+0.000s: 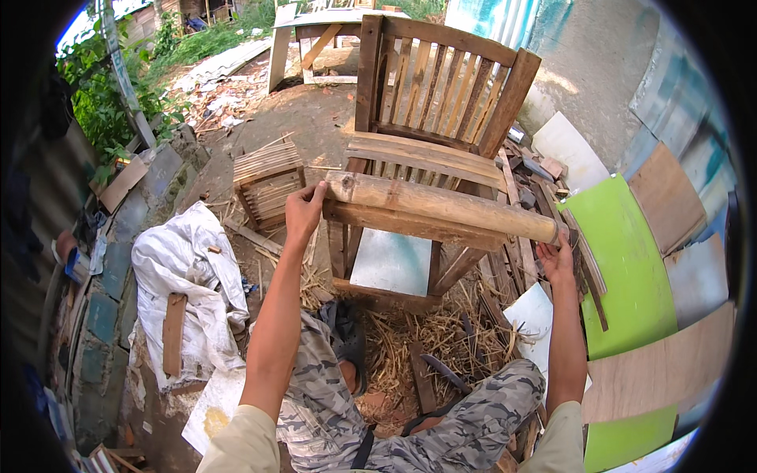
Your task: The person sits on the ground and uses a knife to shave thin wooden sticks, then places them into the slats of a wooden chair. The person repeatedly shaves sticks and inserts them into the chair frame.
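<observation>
A thick length of bamboo (441,205) lies crosswise in front of me, along the front of a brown wooden chair's seat. My left hand (303,211) is closed on its left end, and my right hand (558,256) grips the right end with the thumb up and the fingers partly below. The slatted chair back (445,87) rises behind the bamboo. Light strips (426,158) span the rear of the seat. Just under the bamboo runs the seat's front rail (414,223). Whether the bamboo rests on that rail I cannot tell.
Between my feet lie bamboo shavings (402,335) and a dark curved blade (445,372). A small slatted stool (270,177) stands left of the chair, near a white sack (189,264). Green panels (623,260) and scrap wood line the right side. A table (315,35) stands behind.
</observation>
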`<state>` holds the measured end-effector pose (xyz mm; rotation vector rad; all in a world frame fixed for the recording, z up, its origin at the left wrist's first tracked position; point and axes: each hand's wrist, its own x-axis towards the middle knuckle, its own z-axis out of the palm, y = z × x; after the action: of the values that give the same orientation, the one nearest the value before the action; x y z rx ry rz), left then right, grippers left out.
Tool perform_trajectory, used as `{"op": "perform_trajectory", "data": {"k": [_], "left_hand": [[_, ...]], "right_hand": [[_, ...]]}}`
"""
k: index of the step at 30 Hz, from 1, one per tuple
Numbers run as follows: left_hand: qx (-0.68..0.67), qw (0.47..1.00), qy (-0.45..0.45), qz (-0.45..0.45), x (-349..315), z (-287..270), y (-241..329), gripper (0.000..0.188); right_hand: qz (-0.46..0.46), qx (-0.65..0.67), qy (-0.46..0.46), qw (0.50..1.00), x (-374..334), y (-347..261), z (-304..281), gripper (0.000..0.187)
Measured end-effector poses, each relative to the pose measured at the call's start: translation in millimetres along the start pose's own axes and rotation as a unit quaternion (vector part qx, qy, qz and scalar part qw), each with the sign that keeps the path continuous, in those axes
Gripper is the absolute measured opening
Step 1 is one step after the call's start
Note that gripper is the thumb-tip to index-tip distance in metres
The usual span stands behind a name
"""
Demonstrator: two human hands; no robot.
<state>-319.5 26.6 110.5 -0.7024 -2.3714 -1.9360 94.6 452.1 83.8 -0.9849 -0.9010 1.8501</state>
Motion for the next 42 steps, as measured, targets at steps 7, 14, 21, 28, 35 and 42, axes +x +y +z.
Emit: {"op": "perform_trajectory", "data": {"k": [7, 14, 21, 28, 35, 42], "left_hand": [[0.017, 0.998, 0.046, 0.025, -6, 10, -4, 0.042], [0.028, 0.997, 0.076, -0.004, -11, 13, 2, 0.043], [0.079, 0.991, 0.098, -0.044, -16, 10, 5, 0.058], [-0.076, 0.984, 0.156, -0.043, -5, 16, -22, 0.062], [0.04, 0.997, 0.066, -0.024, -17, 9, -6, 0.052], [0.025, 0.998, 0.058, -0.023, -14, 1, -12, 0.046]], "right_hand": [[-0.019, -0.005, -0.025, 0.999, -9, 5, 8, 0.071], [-0.028, -0.1, 0.065, 0.992, -22, -14, 3, 0.069], [-0.15, -0.317, 0.115, 0.929, -38, -22, 10, 0.069], [-0.134, -0.296, 0.045, 0.945, -20, -23, 2, 0.07], [-0.141, -0.275, 0.033, 0.95, -14, -25, -9, 0.07], [-0.142, -0.302, 0.049, 0.942, -18, -22, -2, 0.071]]}}
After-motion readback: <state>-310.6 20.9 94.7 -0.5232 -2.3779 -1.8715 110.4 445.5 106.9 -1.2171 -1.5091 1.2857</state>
